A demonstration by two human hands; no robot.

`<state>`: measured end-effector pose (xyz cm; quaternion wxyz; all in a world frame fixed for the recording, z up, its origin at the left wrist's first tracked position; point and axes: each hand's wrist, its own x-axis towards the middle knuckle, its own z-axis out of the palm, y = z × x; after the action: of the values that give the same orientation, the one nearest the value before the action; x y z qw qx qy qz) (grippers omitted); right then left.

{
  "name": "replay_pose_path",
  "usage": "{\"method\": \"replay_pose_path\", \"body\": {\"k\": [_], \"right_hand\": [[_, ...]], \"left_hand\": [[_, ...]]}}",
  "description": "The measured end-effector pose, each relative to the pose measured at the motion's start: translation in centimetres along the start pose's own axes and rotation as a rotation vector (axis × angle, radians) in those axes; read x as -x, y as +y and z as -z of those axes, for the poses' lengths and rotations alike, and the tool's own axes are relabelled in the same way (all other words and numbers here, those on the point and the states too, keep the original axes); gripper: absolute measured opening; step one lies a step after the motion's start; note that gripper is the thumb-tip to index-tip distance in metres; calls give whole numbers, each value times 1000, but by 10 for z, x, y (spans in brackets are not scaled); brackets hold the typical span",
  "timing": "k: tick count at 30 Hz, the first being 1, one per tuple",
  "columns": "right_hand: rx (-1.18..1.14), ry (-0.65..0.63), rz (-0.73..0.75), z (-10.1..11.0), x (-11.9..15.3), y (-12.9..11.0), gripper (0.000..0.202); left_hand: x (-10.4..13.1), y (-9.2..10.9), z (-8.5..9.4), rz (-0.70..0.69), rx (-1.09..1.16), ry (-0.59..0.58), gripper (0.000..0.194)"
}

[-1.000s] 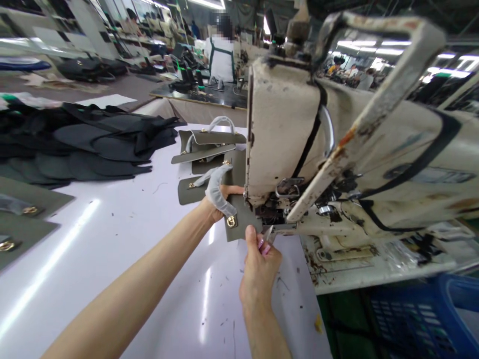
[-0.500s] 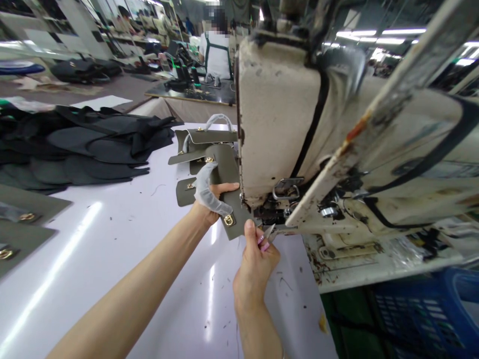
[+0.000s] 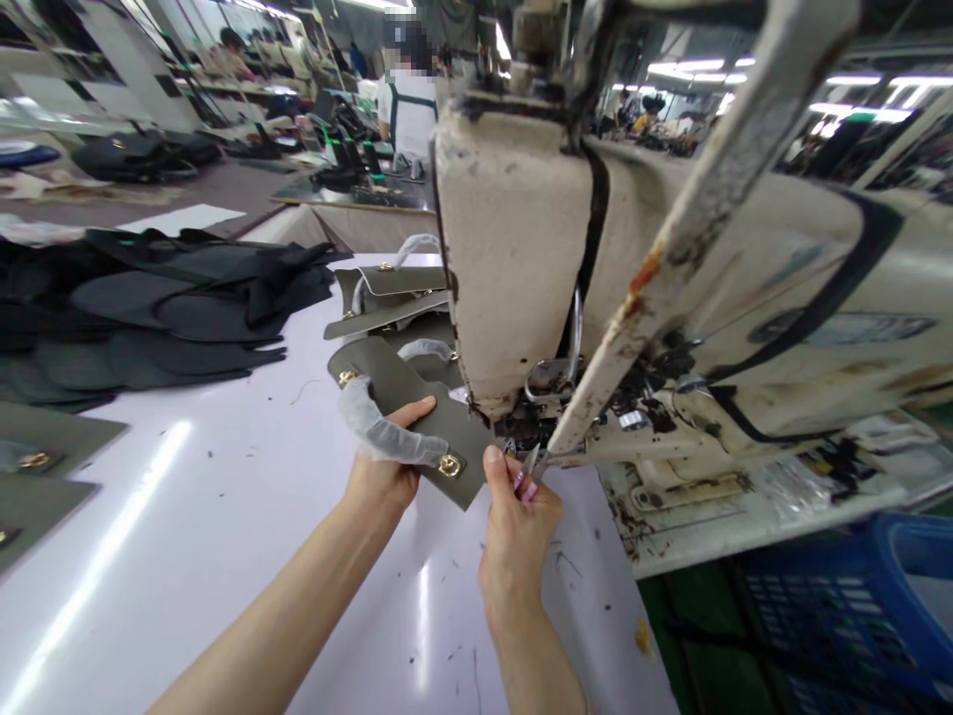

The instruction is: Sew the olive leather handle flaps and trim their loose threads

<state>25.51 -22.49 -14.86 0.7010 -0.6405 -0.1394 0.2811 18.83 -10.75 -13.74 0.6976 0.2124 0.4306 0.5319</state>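
Olive panel [image 3: 451, 421] held, blue basket [image 3: 887, 586] contents unclear.

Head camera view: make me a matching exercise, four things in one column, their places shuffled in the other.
1. Pink-handled metal scissors
2. Olive-green panel with wrapped handle
3. Blue plastic basket
4. Black flat pieces

A. Low at the picture's right
B. In the right hand
C. Heaped on the white tabletop
D. In the left hand

Pairs: 1-B, 2-D, 3-A, 4-C
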Motion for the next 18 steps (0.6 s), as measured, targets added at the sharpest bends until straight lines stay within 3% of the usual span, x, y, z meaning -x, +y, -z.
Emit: {"method": "replay_pose_path", "body": {"k": [8, 13, 14, 15, 17, 18], "right_hand": [[141, -167, 15, 28, 2, -10, 38], [107, -209, -1, 40, -9, -16, 29], [103, -218, -1, 42, -12, -17, 27], [99, -225, 4, 43, -14, -17, 27], [96, -244, 12, 45, -18, -18, 26], [96, -254, 14, 46, -19, -19, 27]], "left_hand": [[44, -8, 10, 30, -19, 104, 26], [87, -22, 29, 89, -46, 173, 6], [97, -22, 35, 135, -98, 122, 3], [107, -20, 42, 214, -182, 34, 12], [123, -11, 56, 451, -461, -228, 44], [129, -5, 63, 499, -646, -333, 57]]}}
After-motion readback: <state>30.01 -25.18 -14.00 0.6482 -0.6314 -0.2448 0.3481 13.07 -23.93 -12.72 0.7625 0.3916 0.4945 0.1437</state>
